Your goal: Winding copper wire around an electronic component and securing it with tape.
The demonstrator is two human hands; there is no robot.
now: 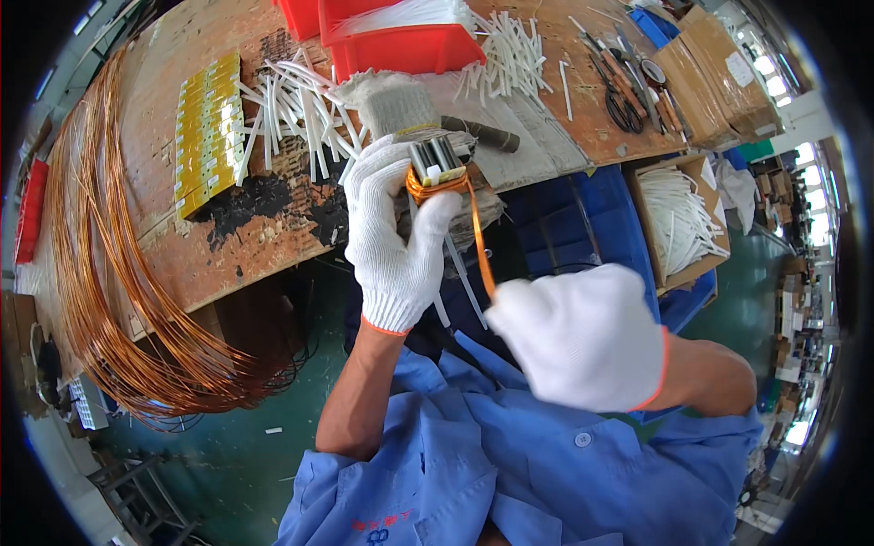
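Observation:
My left hand (pixel 393 241), in a white knit glove, is closed around a small wire coil (pixel 435 175) at the table's near edge. Copper wire wraps the coil's lower part, and several dark rods stand in its middle. From its right side an orange-copper wire strand (pixel 480 238) runs down, pulled fairly straight. My right hand (pixel 583 338), gloved too and slightly blurred, is closed in a fist on the strand's lower end. Thin white tubes (pixel 466 280) hang below the coil. Behind it sit a greyish cloth-wrapped block (pixel 393 102) and a dark rod (pixel 487 134).
A large bundle of copper wire (pixel 118 264) drapes over the table's left edge. Yellow-taped pieces (pixel 208 132) and loose white tubes (pixel 305 123) lie nearby. Red bins (pixel 410 53) stand behind. Scissors (pixel 623 111) and tools lie far right, above a carton of white tubes (pixel 678 218).

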